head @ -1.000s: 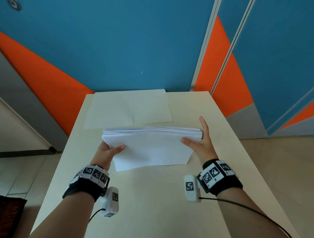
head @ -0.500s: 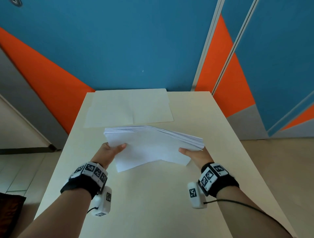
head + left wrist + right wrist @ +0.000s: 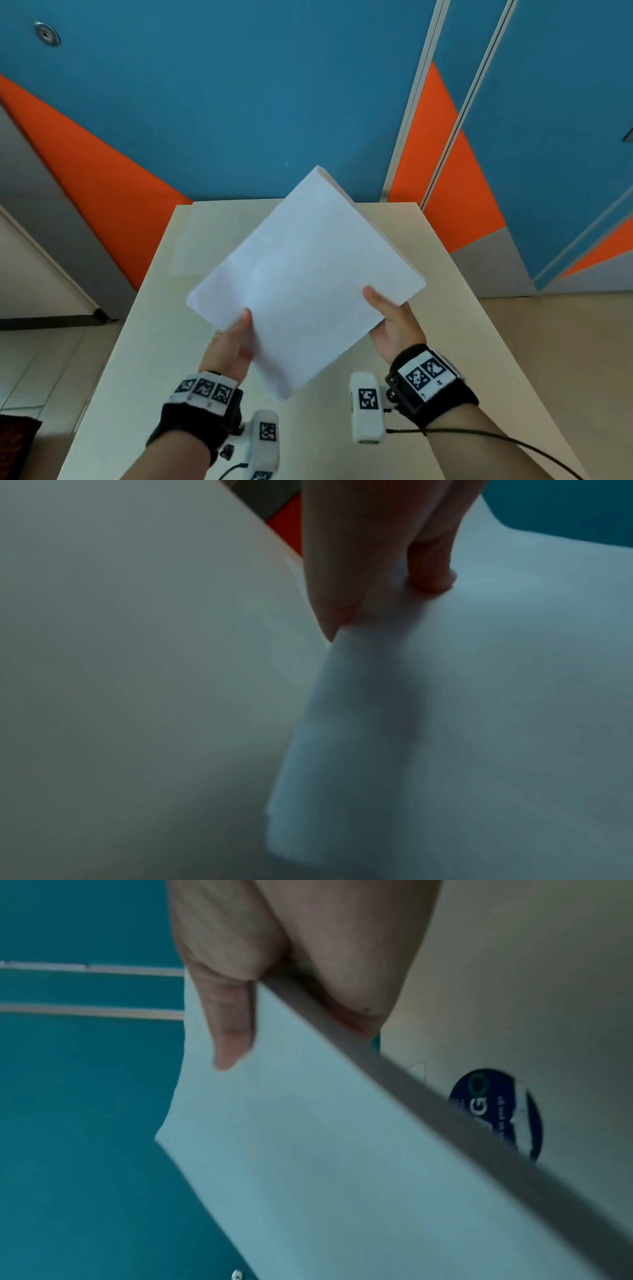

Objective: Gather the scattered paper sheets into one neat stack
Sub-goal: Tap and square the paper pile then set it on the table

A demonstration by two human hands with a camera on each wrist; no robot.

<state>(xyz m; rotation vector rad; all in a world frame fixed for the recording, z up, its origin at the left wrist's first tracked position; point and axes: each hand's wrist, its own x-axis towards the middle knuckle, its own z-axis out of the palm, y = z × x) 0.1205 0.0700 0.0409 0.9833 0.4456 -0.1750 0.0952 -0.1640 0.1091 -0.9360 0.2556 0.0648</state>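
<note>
A thick stack of white paper is held up off the cream table, tilted toward me and turned like a diamond with one corner pointing down. My left hand pinches its lower left edge, thumb on top, fingers behind. My right hand grips the lower right edge, thumb on the face, fingers under the stack's edge. More white sheets lie flat at the table's far end, mostly hidden behind the stack.
The table's far edge meets a blue and orange wall. Tiled floor lies to the left and floor to the right. A round dark sticker shows beyond the stack in the right wrist view.
The stack has come up off the table and turned from lying flat and landscape to a raised, tilted diamond. Both hands rose with it and moved closer together.
</note>
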